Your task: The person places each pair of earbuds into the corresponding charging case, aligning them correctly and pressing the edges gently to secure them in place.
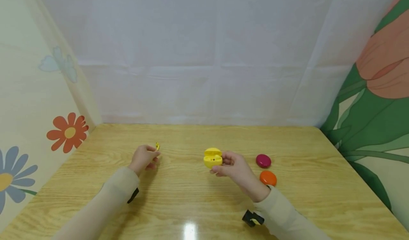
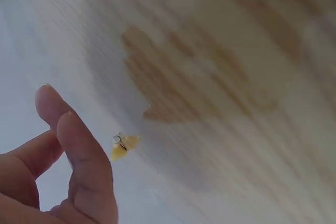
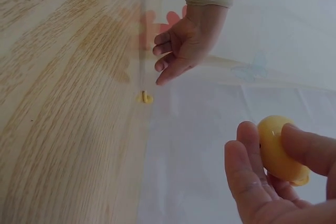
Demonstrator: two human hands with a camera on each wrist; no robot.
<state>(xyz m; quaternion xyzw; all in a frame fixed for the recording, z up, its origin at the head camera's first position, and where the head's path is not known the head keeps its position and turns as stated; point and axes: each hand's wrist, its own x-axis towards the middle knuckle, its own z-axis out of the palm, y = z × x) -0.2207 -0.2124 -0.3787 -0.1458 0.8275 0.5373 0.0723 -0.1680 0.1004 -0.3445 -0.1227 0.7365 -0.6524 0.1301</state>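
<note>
In the head view my right hand [image 1: 234, 167] grips a small round yellow earbud case [image 1: 212, 163] with its lid raised, above the wooden table. An earbud with dark spots shows inside the case. The right wrist view has thumb and fingers on either side of the case [image 3: 283, 150], seen from its rounded outside. Farther left, my left hand [image 1: 143, 158] hovers beside a yellow earbud [image 1: 157, 146] on the table. A gap separates the fingertips from that earbud [image 3: 145, 97] in the right wrist view. The left fingers [image 2: 86, 156] look loosely bent, with nothing between them.
A dark pink round case [image 1: 263, 161] and an orange round case [image 1: 268, 178] lie on the table to the right of my right hand. A white cloth [image 1: 204, 73] hangs behind the table's far edge. Flower-printed panels [image 1: 68, 132] stand at both sides.
</note>
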